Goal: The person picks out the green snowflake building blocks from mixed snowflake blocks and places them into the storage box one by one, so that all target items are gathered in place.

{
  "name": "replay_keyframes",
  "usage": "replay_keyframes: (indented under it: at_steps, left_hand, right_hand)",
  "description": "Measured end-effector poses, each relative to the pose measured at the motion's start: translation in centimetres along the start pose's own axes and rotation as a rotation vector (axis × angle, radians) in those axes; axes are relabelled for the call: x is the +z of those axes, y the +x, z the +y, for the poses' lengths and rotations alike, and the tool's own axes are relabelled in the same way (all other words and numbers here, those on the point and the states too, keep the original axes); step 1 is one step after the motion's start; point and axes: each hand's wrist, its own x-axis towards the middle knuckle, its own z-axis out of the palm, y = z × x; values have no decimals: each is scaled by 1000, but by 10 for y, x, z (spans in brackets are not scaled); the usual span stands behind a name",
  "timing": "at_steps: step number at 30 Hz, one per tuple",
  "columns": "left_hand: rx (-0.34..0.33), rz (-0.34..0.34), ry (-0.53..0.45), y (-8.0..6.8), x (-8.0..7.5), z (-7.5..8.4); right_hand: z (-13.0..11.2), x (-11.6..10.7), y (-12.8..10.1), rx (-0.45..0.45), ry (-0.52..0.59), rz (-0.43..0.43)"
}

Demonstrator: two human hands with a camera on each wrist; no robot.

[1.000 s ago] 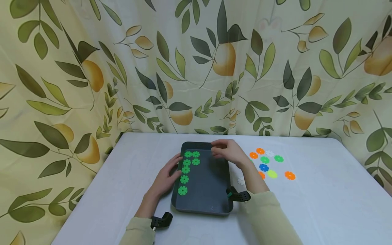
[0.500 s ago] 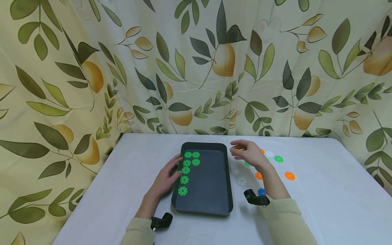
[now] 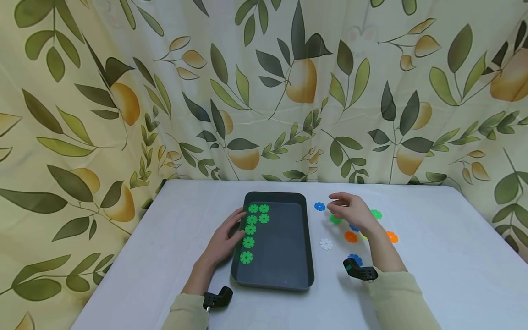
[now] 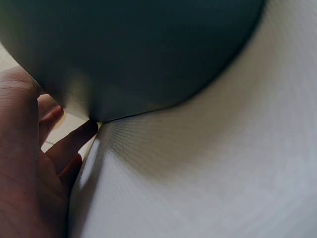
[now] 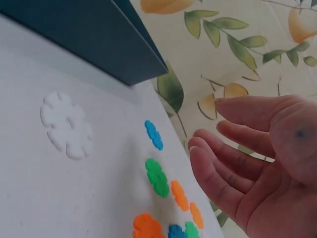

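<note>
- Touching tray point(image 3: 280, 247) at its L side: L hand point(image 3: 222, 236), fingers loosely extended, thumb apart, nothing pinched.
- R hand point(image 3: 350, 211): raised over table point(image 3: 453, 275), R of tray; fingers slightly bent, thumb parted, nothing held.
- Tray: flat on table, betw. hands.
- Green discs point(image 3: 248, 245): 7, in tray; 5 in a col. along L side, 2 beside it at far end.
- Loose discs, R of tray: blue disc point(image 3: 319, 206) near R fingertips; white disc point(image 3: 326, 244) near tray; orange disc point(image 3: 351, 237); others partly hidden by R hand.
</note>
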Motion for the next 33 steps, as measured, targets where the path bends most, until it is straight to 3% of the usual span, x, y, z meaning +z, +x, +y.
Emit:
replay_keyframes:
  at_steps: [24,33]
  left_hand:
    - [-6,20,-30,-2,0,8]
    - [-29,-9,19,0,-1,3]
  right_hand:
    - [24,-11,-3,67,-66,-8]
    - [27,-7,-1,94,-77,-9]
